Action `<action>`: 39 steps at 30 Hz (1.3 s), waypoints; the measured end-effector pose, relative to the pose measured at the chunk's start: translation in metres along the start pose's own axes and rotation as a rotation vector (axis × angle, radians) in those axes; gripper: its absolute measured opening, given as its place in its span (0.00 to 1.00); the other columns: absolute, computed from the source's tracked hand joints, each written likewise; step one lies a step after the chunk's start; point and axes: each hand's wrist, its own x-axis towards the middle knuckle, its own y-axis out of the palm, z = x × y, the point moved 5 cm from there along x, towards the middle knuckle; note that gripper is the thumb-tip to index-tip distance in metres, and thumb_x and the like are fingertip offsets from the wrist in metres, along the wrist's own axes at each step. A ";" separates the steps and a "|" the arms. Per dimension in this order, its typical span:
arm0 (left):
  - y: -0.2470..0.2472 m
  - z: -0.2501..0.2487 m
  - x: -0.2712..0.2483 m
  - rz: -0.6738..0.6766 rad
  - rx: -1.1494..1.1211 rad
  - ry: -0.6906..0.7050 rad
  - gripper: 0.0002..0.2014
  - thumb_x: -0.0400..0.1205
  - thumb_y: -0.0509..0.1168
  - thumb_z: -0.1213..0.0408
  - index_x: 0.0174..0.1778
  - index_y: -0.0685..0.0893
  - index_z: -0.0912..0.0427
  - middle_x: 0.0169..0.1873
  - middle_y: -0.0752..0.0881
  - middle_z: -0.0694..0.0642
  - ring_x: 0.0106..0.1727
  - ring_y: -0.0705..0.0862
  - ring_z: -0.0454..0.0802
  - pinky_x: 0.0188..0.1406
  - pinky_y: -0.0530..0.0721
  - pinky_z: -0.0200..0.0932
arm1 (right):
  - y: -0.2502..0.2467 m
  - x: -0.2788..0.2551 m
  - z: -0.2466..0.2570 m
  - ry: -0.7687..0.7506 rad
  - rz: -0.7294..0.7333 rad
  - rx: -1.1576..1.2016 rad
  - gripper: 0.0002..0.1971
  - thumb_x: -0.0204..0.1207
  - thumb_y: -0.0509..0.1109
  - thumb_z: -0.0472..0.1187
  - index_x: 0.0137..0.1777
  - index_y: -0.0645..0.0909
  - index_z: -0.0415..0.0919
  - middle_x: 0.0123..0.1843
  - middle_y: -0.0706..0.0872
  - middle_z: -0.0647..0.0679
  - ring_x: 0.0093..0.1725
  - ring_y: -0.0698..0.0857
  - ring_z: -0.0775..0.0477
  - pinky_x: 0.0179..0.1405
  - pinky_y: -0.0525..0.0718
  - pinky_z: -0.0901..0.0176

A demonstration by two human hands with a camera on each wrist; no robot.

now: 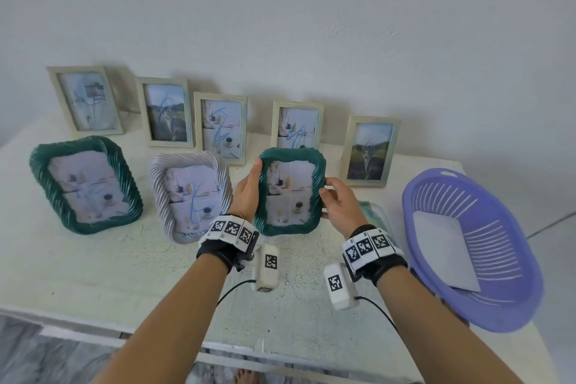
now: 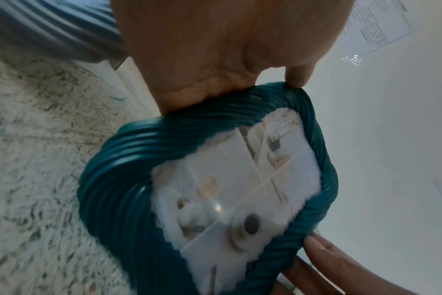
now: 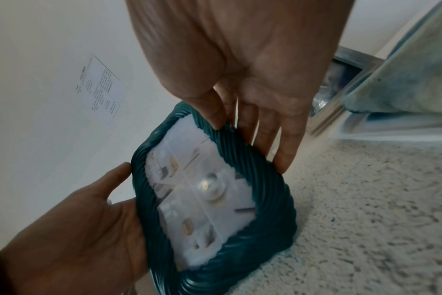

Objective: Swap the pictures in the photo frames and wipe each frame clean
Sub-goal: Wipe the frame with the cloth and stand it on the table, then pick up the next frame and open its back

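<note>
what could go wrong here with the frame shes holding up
Both hands, left hand and right hand, hold the green rope-edged frame only by its side edges, so it may slip onto the table. Tipping it back could knock the pale wooden frame standing right behind it, or the grey rope-edged frame beside it.

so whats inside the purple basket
A flat pale sheet, paper or cloth, lies on the floor of the basket. Whatever is under the sheet is covered, and the near rim hides the front of the floor.
</note>
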 end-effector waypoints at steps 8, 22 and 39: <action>-0.008 0.021 -0.008 0.052 0.139 0.079 0.29 0.83 0.53 0.35 0.66 0.80 0.54 0.63 0.84 0.55 0.63 0.82 0.50 0.69 0.78 0.52 | 0.000 -0.004 -0.005 -0.023 -0.007 -0.010 0.10 0.86 0.58 0.36 0.62 0.76 0.48 0.52 0.88 0.45 0.54 0.87 0.46 0.57 0.86 0.39; -0.117 -0.006 -0.084 -0.153 0.429 0.429 0.07 0.84 0.64 0.60 0.55 0.84 0.53 0.49 0.87 0.49 0.46 0.85 0.41 0.45 0.85 0.40 | 0.041 -0.075 0.063 -0.393 -0.101 -0.159 0.05 0.82 0.63 0.37 0.53 0.80 0.42 0.41 0.84 0.51 0.37 0.83 0.52 0.36 0.83 0.64; -0.172 0.002 -0.069 -0.240 0.523 0.337 0.34 0.83 0.67 0.54 0.83 0.62 0.55 0.63 0.80 0.54 0.59 0.81 0.50 0.54 0.79 0.44 | 0.130 -0.061 0.081 -0.189 0.020 -0.208 0.06 0.82 0.66 0.42 0.50 0.80 0.40 0.33 0.80 0.53 0.30 0.77 0.61 0.31 0.74 0.69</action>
